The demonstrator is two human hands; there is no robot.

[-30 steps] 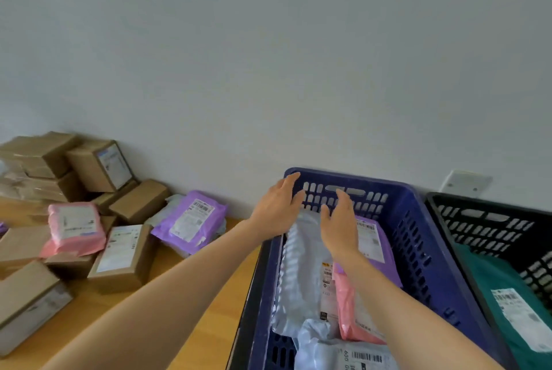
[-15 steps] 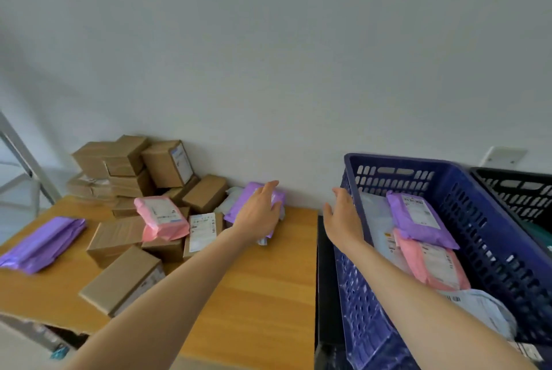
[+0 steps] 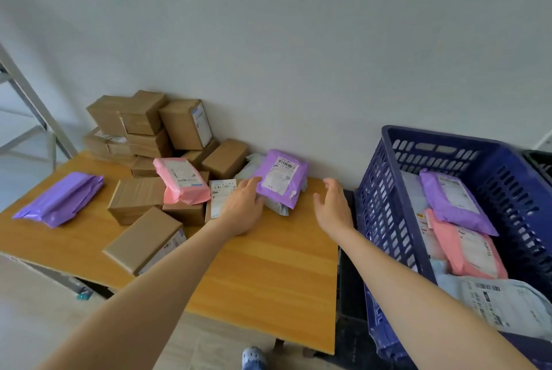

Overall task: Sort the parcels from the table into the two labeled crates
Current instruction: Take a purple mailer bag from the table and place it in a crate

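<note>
Fingers (image 3: 254,184) of the left hand (image 3: 243,210) lie nearly straight, tips touching the left edge of the purple mailer (image 3: 280,180); nothing is gripped yet, though whether the thumb has slipped under that edge I cannot tell from this angle; the right hand (image 3: 333,210) hangs open over the table (image 3: 263,268), fingers loosely spread, holding nothing, just right of the mailer and apart from it. That mailer lies label-up at the back of the table, near the wall (image 3: 298,56), atop a grey bag (image 3: 276,208).

Sorting looks partly done; the blue crate (image 3: 448,138) at the right holds several soft bags (image 3: 469,247), purple, pink and pale; the black crate (image 3: 540,160) shows only a corner, its contents out of sight. Plenty is left: stacked boxes (image 3: 143,119) against the wall, a pink mailer (image 3: 180,180) resting on them, a long purple bag (image 3: 59,198) at far left, a flat box (image 3: 143,239) nearer the front.

Room is fair; the table's front right shows only wood, an open path from mailer to crate; the blue crate's side rises above the tabletop just beside the table's right edge, so a parcel probably must go up over the rim, not slide across; boxes crowd the left hand's side, and a careless sweep could tip the pink mailer.
</note>
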